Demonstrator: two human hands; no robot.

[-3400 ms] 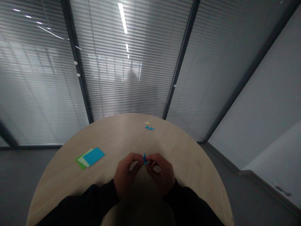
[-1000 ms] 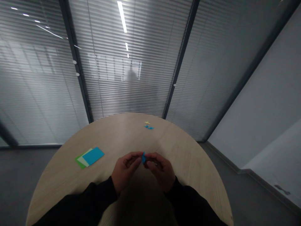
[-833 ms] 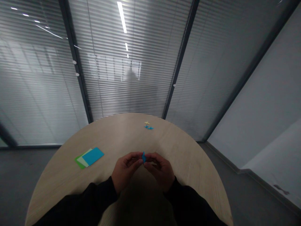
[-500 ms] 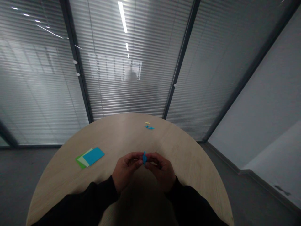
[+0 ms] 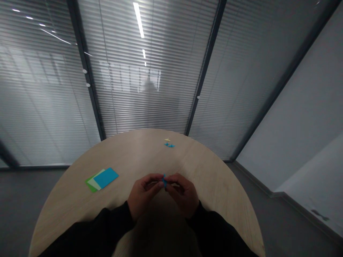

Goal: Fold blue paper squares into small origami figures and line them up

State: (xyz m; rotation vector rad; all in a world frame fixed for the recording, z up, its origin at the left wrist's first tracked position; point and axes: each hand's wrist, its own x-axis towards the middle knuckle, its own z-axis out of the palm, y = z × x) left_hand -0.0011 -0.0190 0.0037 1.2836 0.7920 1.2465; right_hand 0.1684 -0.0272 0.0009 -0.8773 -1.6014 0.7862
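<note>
At the round, wood-grained table [image 5: 128, 151], left hand [image 5: 142, 192] and right hand [image 5: 185, 193] pinch a small, angular folded blue paper [image 5: 164, 183].

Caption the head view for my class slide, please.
Left hand and right hand pinch a small blue folded piece above a round table.

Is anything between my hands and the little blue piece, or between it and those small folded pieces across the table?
Nothing visible: your left hand and right hand pinch the blue piece directly, and nothing shows between it and the folded pieces. The coloured sheets lie off left.
</note>
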